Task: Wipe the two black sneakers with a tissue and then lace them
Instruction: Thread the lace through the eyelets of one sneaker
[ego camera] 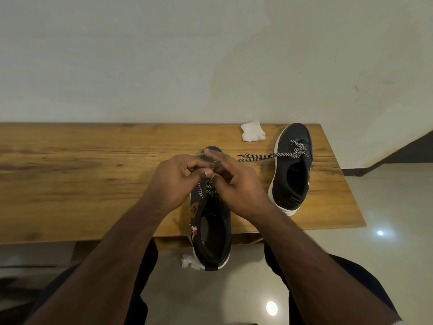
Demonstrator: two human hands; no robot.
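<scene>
Both hands, L (174, 181) & R (236, 184), pinch lace (209, 190) over near sneaker (212, 231).

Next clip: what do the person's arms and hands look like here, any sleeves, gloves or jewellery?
Both forearms are bare to the frame's bottom edge, no sleeves visible. The left hand and right hand wear no gloves; no rings, watch or bracelet show.

Both forearms reach forward and converge. Left hand (174, 181) and right hand (236, 184) meet knuckle to knuckle, fingers curled inward. Left fingertips (191, 166) pinch the lace (206, 187); right thumb and forefinger pinch it just beside them.
</scene>
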